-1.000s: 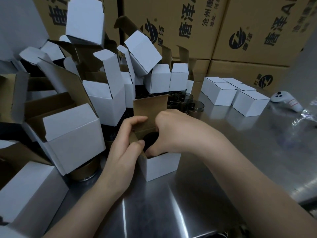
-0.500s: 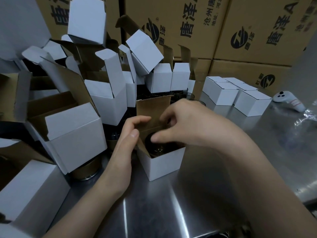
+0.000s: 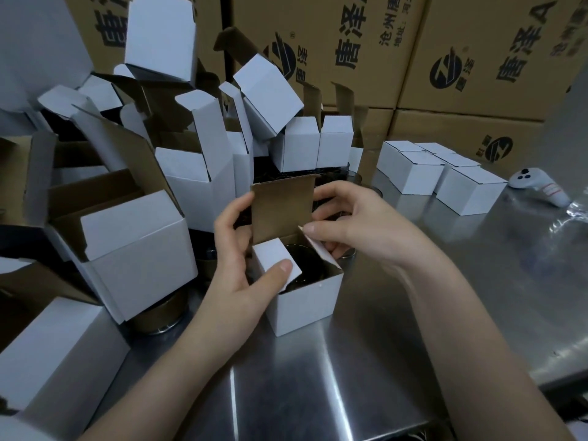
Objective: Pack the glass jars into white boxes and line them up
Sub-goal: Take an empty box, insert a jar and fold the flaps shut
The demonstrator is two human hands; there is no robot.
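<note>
Bare forearms (image 3: 477, 345), left grip (image 3: 241, 265) and right grip (image 3: 359, 230) short-nailed.

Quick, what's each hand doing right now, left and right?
The left hand holds the white box, thumb pressing its left side flap down.
The right hand pinches the box's right side flap.
</note>
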